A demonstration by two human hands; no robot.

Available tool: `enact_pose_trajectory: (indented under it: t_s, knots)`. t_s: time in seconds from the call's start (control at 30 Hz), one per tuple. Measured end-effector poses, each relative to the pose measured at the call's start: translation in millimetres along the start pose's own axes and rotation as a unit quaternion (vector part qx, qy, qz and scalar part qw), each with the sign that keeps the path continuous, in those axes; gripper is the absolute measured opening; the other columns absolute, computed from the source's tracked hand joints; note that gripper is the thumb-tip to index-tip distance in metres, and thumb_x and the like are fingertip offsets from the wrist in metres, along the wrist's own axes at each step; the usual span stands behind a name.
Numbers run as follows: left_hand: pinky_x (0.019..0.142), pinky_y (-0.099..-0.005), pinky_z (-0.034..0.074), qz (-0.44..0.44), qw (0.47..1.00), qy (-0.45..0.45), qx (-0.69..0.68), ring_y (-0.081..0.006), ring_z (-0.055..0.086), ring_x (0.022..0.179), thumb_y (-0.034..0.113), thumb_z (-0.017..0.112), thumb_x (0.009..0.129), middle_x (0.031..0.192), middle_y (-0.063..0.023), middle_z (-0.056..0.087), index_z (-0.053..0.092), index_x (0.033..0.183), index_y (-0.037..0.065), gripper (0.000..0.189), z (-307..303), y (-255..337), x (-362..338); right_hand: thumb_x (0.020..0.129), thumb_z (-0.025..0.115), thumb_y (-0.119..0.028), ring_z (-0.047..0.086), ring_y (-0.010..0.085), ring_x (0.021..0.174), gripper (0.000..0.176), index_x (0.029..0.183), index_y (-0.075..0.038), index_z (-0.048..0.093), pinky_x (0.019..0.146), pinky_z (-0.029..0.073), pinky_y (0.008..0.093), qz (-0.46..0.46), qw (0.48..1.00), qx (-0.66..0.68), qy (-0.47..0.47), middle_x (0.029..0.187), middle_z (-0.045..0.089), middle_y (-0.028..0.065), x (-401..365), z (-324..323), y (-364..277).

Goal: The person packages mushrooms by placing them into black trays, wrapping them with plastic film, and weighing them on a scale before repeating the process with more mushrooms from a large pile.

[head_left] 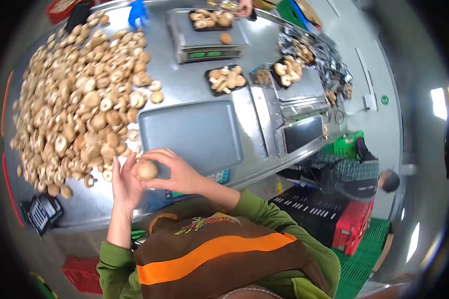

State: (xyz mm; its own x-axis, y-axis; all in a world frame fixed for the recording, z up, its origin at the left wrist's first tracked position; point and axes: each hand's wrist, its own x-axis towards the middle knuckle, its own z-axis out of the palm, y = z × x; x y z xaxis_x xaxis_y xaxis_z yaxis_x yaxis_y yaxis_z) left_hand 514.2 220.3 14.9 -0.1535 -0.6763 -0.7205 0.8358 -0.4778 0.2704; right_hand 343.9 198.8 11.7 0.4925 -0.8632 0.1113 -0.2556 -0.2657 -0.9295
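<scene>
A single brown-capped mushroom (147,170) is between my hands, over the near edge of a grey tray. My right hand (177,173) pinches it, with the thumb below and the fingers curving over the top. Beside it on the left, my left hand (123,189) has its fingers stretched up and the palm turned toward the mushroom; whether it touches the cap is hard to make out. The grey tray (189,134) lies just beyond my hands, with nothing on it. To its left spreads a large pile of loose mushrooms (85,99) on the metal table.
Black punnets of mushrooms (227,79) stand beyond the tray, one on a scale (209,47). A blue-gloved hand (137,15) and another person's hand (245,7) show at the far side. Right are a wrapping machine (302,134), wrapped packs, crates (354,224) and a person (344,172).
</scene>
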Motion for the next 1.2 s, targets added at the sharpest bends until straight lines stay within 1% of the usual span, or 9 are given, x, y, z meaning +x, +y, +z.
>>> enact_pose_trajectory:
  t_s: [0.17, 0.37, 0.57, 0.6, 0.7, 0.83, 0.9, 0.93, 1.2]
  knots:
    - [0.055, -0.0247, 0.055, 0.034, 0.997, -0.001, -0.069, -0.0167, 0.065, 0.069, 0.031, 0.054, 0.094, 0.084, -0.0087, 0.065, 0.059, 0.092, 0.008, 0.024, -108, 37, 15, 0.083, 0.069, -0.021, 0.061, 0.0252, 0.099, 0.033, 0.107, -0.001, 0.060, 0.086, 0.048, 0.0364, 0.073, 0.992, 0.097, -0.035, 0.108, 0.060, 0.0143, 18, 56, -1]
    - [0.059, -0.0184, 0.047, 0.178, 0.935, 0.210, 0.222, -0.0053, 0.055, 0.067, 0.023, 0.062, 0.089, 0.081, 0.0009, 0.059, 0.055, 0.103, 0.007, 0.022, -228, 85, 24, 0.087, 0.065, -0.015, 0.067, 0.0179, 0.086, 0.024, 0.105, 0.001, 0.061, 0.075, 0.053, 0.0301, 0.206, 0.959, 0.134, -0.140, 0.094, 0.067, 0.0125, 30, 136, 13]
    - [0.087, -0.0332, 0.045, 0.334, 0.727, 0.288, 0.526, -0.0255, 0.057, 0.099, 0.014, 0.068, 0.078, 0.110, -0.0149, 0.059, 0.053, 0.116, 0.001, 0.043, -285, 100, 12, 0.088, 0.063, -0.016, 0.066, 0.0191, 0.090, 0.025, 0.106, 0.000, 0.062, 0.080, 0.051, 0.0303, 0.117, 0.956, 0.132, -0.232, 0.096, 0.068, 0.0129, 104, 259, -31]
    - [0.090, -0.0367, 0.043, 0.314, 0.808, 0.165, 0.470, -0.0282, 0.055, 0.105, 0.012, 0.068, 0.076, 0.107, -0.0161, 0.060, 0.054, 0.115, 0.001, 0.042, -319, 101, 28, 0.084, 0.064, -0.021, 0.067, 0.0231, 0.084, 0.025, 0.097, 0.000, 0.064, 0.077, 0.052, 0.0329, 0.070, 0.961, 0.136, -0.229, 0.088, 0.068, 0.0140, 119, 293, -27]
    - [0.090, -0.0411, 0.041, 0.483, 0.699, 0.254, 0.462, -0.0308, 0.055, 0.104, 0.015, 0.062, 0.082, 0.103, -0.0156, 0.060, 0.058, 0.105, 0.000, 0.028, -318, 97, 16, 0.078, 0.069, -0.036, 0.067, 0.0287, 0.083, 0.037, 0.089, -0.001, 0.063, 0.073, 0.052, 0.0390, 0.118, 0.956, 0.040, -0.267, 0.087, 0.068, 0.0158, 156, 387, -32]
    - [0.090, -0.0417, 0.041, 0.425, 0.644, 0.192, 0.606, -0.0334, 0.055, 0.101, 0.016, 0.063, 0.082, 0.103, -0.0171, 0.060, 0.059, 0.102, -0.001, 0.027, -340, 110, -8, 0.074, 0.068, -0.049, 0.066, 0.0305, 0.081, 0.046, 0.084, -0.004, 0.064, 0.074, 0.051, 0.0402, 0.175, 0.930, -0.120, -0.300, 0.077, 0.067, 0.0145, 181, 454, -76]
    - [0.090, -0.0431, 0.041, 0.425, 0.718, 0.130, 0.536, -0.0368, 0.054, 0.101, 0.017, 0.066, 0.079, 0.103, -0.0203, 0.059, 0.059, 0.102, -0.001, 0.031, -336, 113, -22, 0.075, 0.068, -0.046, 0.065, 0.0319, 0.082, 0.042, 0.079, -0.004, 0.064, 0.074, 0.051, 0.0417, 0.159, 0.932, -0.169, -0.279, 0.076, 0.066, 0.0147, 182, 471, -80]
    - [0.090, -0.0445, 0.041, 0.375, 0.663, 0.137, 0.633, -0.0388, 0.053, 0.102, 0.019, 0.068, 0.077, 0.103, -0.0228, 0.059, 0.059, 0.103, -0.002, 0.035, -336, 118, -25, 0.075, 0.068, -0.044, 0.065, 0.0322, 0.082, 0.040, 0.077, -0.004, 0.065, 0.074, 0.051, 0.0420, 0.146, 0.940, -0.182, -0.247, 0.076, 0.066, 0.0147, 182, 479, -74]
    - [0.091, -0.0466, 0.040, 0.386, 0.651, 0.121, 0.643, -0.0398, 0.053, 0.105, 0.027, 0.069, 0.076, 0.106, -0.0244, 0.060, 0.059, 0.106, -0.003, 0.044, -364, 121, -15, 0.077, 0.065, -0.032, 0.063, 0.0350, 0.093, 0.036, 0.083, 0.004, 0.066, 0.083, 0.050, 0.0427, 0.131, 0.929, -0.273, -0.215, 0.091, 0.065, 0.0219, 190, 488, -77]
